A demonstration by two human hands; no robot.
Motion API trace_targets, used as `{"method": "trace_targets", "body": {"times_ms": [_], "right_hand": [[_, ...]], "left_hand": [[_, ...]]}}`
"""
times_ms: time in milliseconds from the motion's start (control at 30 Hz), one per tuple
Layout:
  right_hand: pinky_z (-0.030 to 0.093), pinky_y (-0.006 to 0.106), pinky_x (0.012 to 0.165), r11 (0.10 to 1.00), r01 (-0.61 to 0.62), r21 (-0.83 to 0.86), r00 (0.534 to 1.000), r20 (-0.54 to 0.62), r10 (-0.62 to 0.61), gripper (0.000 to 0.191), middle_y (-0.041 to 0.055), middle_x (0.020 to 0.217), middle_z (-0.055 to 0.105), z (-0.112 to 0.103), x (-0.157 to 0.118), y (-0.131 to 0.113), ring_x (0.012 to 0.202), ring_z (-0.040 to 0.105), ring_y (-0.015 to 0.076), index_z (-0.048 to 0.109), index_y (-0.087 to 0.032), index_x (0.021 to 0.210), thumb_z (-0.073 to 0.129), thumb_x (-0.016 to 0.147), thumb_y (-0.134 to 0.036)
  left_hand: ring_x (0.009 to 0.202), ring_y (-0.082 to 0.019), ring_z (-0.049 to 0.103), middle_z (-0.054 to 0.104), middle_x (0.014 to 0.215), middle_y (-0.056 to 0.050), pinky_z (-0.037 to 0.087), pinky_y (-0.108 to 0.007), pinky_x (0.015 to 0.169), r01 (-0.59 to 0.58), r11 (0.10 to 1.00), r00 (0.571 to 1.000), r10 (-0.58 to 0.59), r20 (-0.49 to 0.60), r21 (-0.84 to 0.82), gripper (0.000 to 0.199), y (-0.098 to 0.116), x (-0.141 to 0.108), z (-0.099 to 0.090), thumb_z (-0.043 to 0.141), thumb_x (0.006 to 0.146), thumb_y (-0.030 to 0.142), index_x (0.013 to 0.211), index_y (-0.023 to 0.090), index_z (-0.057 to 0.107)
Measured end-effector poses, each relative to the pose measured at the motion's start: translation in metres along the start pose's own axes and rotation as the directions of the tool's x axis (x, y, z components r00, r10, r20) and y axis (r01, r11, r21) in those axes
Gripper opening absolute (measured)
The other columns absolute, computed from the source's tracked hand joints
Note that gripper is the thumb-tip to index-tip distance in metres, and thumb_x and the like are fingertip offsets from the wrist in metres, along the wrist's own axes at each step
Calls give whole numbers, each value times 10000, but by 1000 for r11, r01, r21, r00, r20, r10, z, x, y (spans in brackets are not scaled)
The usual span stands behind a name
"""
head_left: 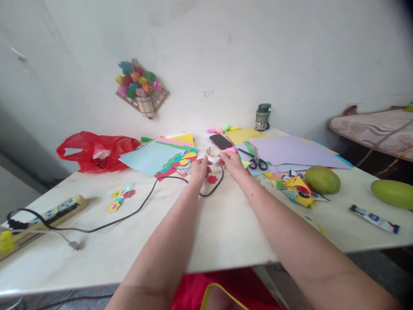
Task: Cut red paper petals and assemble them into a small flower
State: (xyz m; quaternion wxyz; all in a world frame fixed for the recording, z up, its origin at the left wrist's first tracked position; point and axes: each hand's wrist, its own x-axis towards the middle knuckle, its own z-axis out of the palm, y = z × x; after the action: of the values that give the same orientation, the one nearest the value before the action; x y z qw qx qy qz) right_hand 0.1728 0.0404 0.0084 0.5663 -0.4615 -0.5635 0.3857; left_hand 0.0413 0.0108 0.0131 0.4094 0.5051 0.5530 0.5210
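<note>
My left hand [200, 170] and my right hand [230, 162] are close together over the middle of the table, fingers bent inward. Between their fingertips is a small white piece [213, 159], too small to make out well; both hands seem to pinch it. A black cable [145, 200] runs from the left and loops below the hands. Under them lies a red paper flower [212, 179]. Left of my left hand is a pile of cut paper shapes [183, 162]. Scissors with black handles [257, 162] lie open-bladed to the right of my right hand.
Colored paper sheets [297, 150] and a phone [221, 141] lie behind. A red bag [93, 150] and power strip [67, 209] are left; paper scraps [298, 189], green fruit [322, 180] and a tube [374, 218] are right. A dark bottle [263, 117] stands by the wall.
</note>
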Motion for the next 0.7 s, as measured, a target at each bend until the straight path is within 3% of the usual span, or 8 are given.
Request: {"method": "trace_targets", "body": {"times_ms": [167,300,433,533,700], "right_hand": [[385,224,433,996,11,92,999,36,-14,353,-10,469,569,0,1,7,416,500,109,577,-184,712,539,837,-512],[387,228,431,998,4,68,999,41,-7,424,-8,453,551,-1,-1,5,404,479,101,564,-187,649,570,798,-584],[433,220,479,1000,-7,22,1000,31,6,295,10,535,626,0,-4,-4,485,543,109,588,-176,635,722,704,-430],[442,213,494,999,-32,25,999,22,31,191,20,574,656,0,-4,-6,502,557,105,616,-164,659,687,743,-320],[442,229,497,996,-51,72,999,-1,51,234,21,545,647,-1,-3,-4,475,557,114,609,-166,673,614,820,-349]], "left_hand": [[345,-92,431,526,441,3,331,-213,401,-42,991,999,43,-5,126,381,-9,8,-2,494,871,457,669,155,607],[370,-103,460,552,445,-7,363,-215,438,-61,977,998,65,-14,202,363,-13,12,-2,534,844,450,637,166,627],[398,-118,491,551,436,-11,377,-219,463,-60,969,998,67,-17,242,333,-11,11,-2,546,838,424,657,166,654],[423,-128,511,552,441,-13,385,-224,483,-65,960,997,73,-21,274,292,-8,10,-3,564,825,385,650,170,654],[468,-139,532,556,456,-17,384,-228,509,-72,914,997,82,-7,399,218,0,7,-6,641,741,292,557,182,604]]}}
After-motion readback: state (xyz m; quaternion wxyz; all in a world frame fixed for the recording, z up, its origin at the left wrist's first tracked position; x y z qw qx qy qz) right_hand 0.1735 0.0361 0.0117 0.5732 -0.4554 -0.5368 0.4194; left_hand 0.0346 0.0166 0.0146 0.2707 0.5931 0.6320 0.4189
